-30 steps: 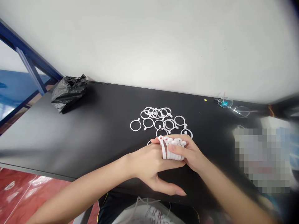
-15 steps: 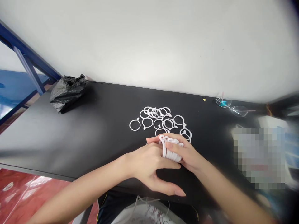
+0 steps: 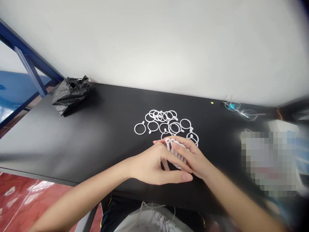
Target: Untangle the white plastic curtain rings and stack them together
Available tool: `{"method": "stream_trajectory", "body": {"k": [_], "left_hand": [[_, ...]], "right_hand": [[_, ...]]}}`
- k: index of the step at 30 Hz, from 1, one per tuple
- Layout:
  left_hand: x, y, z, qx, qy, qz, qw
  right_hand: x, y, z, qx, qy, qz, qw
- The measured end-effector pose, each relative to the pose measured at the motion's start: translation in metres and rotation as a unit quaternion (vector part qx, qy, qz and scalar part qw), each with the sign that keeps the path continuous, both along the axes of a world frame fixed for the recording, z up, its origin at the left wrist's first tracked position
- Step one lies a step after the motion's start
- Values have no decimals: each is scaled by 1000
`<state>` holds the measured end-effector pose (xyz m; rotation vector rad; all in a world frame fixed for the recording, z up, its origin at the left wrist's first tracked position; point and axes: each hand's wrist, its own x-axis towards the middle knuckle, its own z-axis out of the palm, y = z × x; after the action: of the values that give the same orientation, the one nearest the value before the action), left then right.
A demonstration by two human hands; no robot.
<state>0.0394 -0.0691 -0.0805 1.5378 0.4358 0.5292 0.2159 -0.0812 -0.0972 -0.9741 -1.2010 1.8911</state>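
Observation:
A stack of white plastic rings [image 3: 175, 151] is gripped between both hands just above the black table [image 3: 101, 135]. My left hand [image 3: 154, 164] closes on the stack from the left, thumb underneath and fingers curled over it. My right hand [image 3: 193, 158] wraps round the stack from the right, fingers over its top. Just beyond the hands, several loose white rings [image 3: 166, 124] lie scattered flat on the table, one single ring [image 3: 140, 129] apart at the left.
A crumpled black plastic bag [image 3: 71, 93] sits at the table's far left corner. A pair of glasses [image 3: 240, 109] lies at the far right by the white wall. A blue metal frame [image 3: 29, 61] stands on the left. A blurred patch covers the right.
My left thumb has swung up from the table edge and closed under the stack. Both hands have shifted slightly away from me, and the fingers now cover more of the stack.

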Motion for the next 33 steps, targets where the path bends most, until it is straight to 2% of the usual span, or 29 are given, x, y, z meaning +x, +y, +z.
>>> {"method": "stream_trajectory", "body": {"k": [2,5,8,10,13,16,22,24,26,29,31,33], "left_hand": [[-1,0,-1,-49,-46,21,998],[-6,4,-2,-148,-126,-22,981],[-10,6,-6,-252,-169,-77,950],[-9,8,-11,-296,-194,-88,931],[-6,9,-20,-319,-231,-72,916],[-2,11,-24,-326,-239,-22,914],[-4,15,-18,-316,-177,-10,932],[-5,15,-15,-282,-152,12,947],[-6,14,-13,-209,-111,71,969],[-6,12,-13,1,-9,164,986],[-6,12,-17,170,47,187,966],[-7,12,-22,291,77,186,935]], "right_hand": [[7,4,2,-7,61,43,997],[17,10,1,-24,132,104,986],[18,12,-8,-64,171,110,977],[13,9,-16,-93,196,106,970],[4,3,-24,-116,205,111,965],[-1,0,-20,-118,180,99,971],[-2,2,-7,-117,148,60,980],[-2,3,-5,-109,142,36,983],[-3,2,-4,-100,130,6,986],[-6,-1,-3,-89,88,-45,991],[-8,-4,-3,-79,63,-64,993],[-11,-5,-3,-74,50,-70,994]]}}
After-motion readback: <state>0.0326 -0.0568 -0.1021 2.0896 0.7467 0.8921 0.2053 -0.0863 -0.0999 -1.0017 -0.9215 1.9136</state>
